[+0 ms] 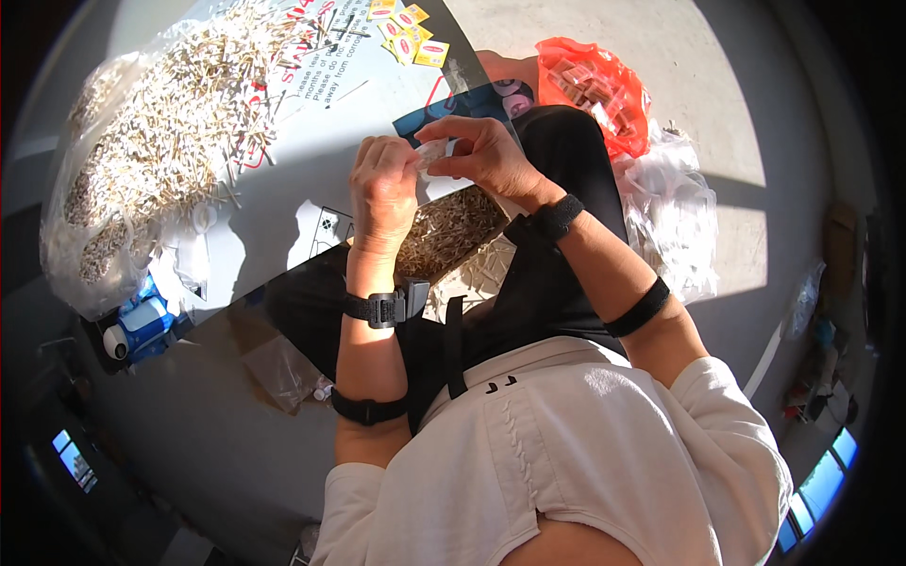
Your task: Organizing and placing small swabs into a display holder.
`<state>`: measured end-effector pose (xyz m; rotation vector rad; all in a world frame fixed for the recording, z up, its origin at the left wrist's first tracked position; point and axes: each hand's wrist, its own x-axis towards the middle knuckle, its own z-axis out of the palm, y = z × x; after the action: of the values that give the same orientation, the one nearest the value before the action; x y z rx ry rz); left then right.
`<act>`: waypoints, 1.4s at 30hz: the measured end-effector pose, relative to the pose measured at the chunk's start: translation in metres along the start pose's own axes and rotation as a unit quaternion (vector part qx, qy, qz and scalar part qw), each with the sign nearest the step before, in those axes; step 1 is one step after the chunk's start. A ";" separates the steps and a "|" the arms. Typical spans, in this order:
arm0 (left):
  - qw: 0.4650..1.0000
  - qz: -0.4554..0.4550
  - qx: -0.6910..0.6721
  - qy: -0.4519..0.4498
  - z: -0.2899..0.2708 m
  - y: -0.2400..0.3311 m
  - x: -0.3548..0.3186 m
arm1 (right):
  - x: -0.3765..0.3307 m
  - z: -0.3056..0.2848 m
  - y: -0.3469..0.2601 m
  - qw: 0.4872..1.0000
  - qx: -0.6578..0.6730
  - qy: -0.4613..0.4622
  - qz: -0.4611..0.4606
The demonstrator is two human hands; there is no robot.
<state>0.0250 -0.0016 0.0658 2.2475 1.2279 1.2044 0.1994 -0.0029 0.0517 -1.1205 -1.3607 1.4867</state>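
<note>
My left hand [383, 184] and my right hand [493, 162] meet over the near edge of the table. Between them is a small whitish, see-through piece [431, 151] that looks like a little plastic bag. The left fingers are curled closed at its left side, and the right thumb and fingers pinch it from the right. What it contains is too small to make out. Just below the hands, at my lap, a box of short thin sticks [448, 231] resembles a load of matchsticks. To the left, a large clear plastic bag [66, 203] lies spread with a heap of similar pale sticks [179, 113].
Small yellow packets [412, 40] lie at the table's far edge. On the floor to the right are a red plastic bag [618, 85] with small packets inside and a clear bag [675, 208]. A blue-and-white package [146, 321] sits at the table's left corner.
</note>
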 end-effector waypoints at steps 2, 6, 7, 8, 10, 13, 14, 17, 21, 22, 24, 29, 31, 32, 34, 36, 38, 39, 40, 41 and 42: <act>1.000 0.007 -0.002 -0.009 -0.001 0.000 0.003 | 0.002 -0.010 0.003 0.999 -0.003 0.005 -0.053; 0.999 -0.024 -0.025 -0.032 -0.004 0.000 0.003 | 0.005 -0.013 -0.001 0.969 -0.160 0.019 -0.188; 0.999 -0.024 -0.025 -0.032 -0.004 0.001 0.003 | 0.004 -0.014 -0.002 0.969 -0.160 0.019 -0.188; 0.998 -0.054 -0.032 -0.030 -0.004 0.003 0.002 | 0.004 -0.015 -0.003 0.962 -0.195 0.015 -0.190; 0.995 -0.084 -0.038 -0.027 -0.006 0.002 0.002 | 0.003 -0.015 -0.007 0.954 -0.229 0.010 -0.193; 1.000 -0.001 0.012 -0.025 -0.009 0.000 0.001 | 0.003 -0.015 -0.012 0.927 -0.283 -0.007 -0.245; 0.998 0.012 0.056 -0.037 -0.009 0.000 0.001 | 0.004 -0.013 -0.014 0.911 -0.306 0.003 -0.276; 0.992 0.022 0.113 -0.055 -0.007 0.004 0.002 | 0.006 -0.009 -0.014 0.890 -0.336 0.021 -0.306; 0.990 0.025 0.124 -0.062 -0.006 0.002 0.002 | 0.007 -0.010 -0.011 0.932 -0.260 -0.003 -0.250; 0.990 0.025 0.124 -0.062 -0.006 0.001 0.002 | 0.007 -0.011 -0.011 0.932 -0.260 -0.003 -0.250; 0.998 0.005 0.041 -0.050 -0.006 0.001 0.002 | 0.008 -0.012 -0.010 0.935 -0.259 -0.019 -0.243; 0.996 0.006 0.053 -0.067 -0.007 0.002 0.007 | 0.012 -0.005 -0.012 0.876 -0.365 0.009 -0.315; 0.994 -0.001 0.075 -0.083 -0.009 0.004 0.010 | 0.013 -0.004 -0.014 0.847 -0.408 0.014 -0.340; 0.991 0.005 0.092 -0.098 -0.010 0.005 0.012 | 0.011 -0.004 -0.014 0.844 -0.423 0.020 -0.330; 0.987 0.012 0.110 -0.114 -0.009 0.005 0.012 | 0.013 -0.005 -0.014 0.840 -0.437 0.025 -0.320; 0.983 0.014 0.118 -0.139 -0.006 0.001 0.012 | 0.021 -0.007 -0.014 0.802 -0.483 0.002 -0.352; 0.986 -0.009 0.085 -0.146 -0.004 -0.003 -0.004 | 0.009 -0.003 -0.002 0.827 -0.466 -0.011 -0.313; 0.988 -0.019 0.081 -0.134 -0.004 -0.001 -0.004 | 0.008 0.000 -0.005 0.831 -0.461 0.005 -0.311; 0.989 -0.028 0.077 -0.121 -0.005 0.001 -0.003 | 0.008 0.001 -0.008 0.834 -0.457 0.021 -0.308; 0.989 -0.029 0.078 -0.122 -0.004 -0.001 0.000 | 0.010 0.001 -0.010 0.835 -0.456 0.020 -0.308; 0.991 -0.033 0.064 -0.113 -0.005 -0.005 0.007 | 0.015 0.001 -0.014 0.856 -0.445 0.015 -0.262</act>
<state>0.0207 0.0060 0.0694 2.3369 1.3112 0.8409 0.1947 0.0127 0.0646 -1.1300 -2.2022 0.3990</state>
